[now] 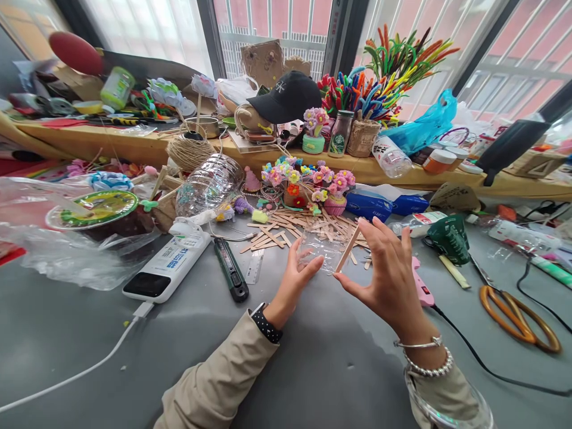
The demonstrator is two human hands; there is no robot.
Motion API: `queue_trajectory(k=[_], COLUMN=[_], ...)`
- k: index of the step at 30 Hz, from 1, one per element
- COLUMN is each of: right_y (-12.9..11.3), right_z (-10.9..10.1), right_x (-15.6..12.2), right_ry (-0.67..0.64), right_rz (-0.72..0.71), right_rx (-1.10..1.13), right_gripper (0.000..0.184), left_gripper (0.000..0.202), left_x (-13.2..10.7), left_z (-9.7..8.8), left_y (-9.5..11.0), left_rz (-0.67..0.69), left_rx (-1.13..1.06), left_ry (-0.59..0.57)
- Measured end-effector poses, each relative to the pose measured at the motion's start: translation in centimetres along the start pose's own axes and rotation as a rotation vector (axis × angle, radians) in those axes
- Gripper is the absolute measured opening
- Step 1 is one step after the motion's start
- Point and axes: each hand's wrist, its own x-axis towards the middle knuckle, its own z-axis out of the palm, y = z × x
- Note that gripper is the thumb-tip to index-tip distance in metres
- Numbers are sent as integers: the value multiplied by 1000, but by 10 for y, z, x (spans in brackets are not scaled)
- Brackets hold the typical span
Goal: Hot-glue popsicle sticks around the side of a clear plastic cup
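My left hand (295, 275) curls around the left side of a clear plastic piece (322, 251) held just above the grey table (89, 357). My right hand (385, 269) holds the right side of that piece, and pinches a wooden craft stick (348, 249) against it with thumb and forefinger, the other fingers spread upward. A pile of loose wooden sticks (295, 226) lies right behind both hands.
A white power bank (167, 265) with cable, a black utility knife (231, 269) and a clear ruler (254, 267) lie left. A pink glue gun (420, 286), orange scissors (518, 319) and a green tool (449, 238) lie right. Craft flowers (313, 179) and a clear bottle (208, 185) stand behind.
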Motion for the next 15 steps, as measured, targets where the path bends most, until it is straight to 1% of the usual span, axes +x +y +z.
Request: queue_trajectory(k=[11,15], right_y=[0,0], right_z=[-1,-1], right_x=[0,0], right_ry=[-21,-10], right_rz=[3,-2], right_rx=[13,6], right_gripper=[71,71], left_gripper=[79,80], left_x=[0,-1], left_z=[1,1], left_y=[2,2], left_rz=[2,8], left_rx=[-9,-1], left_ry=[-12,-16])
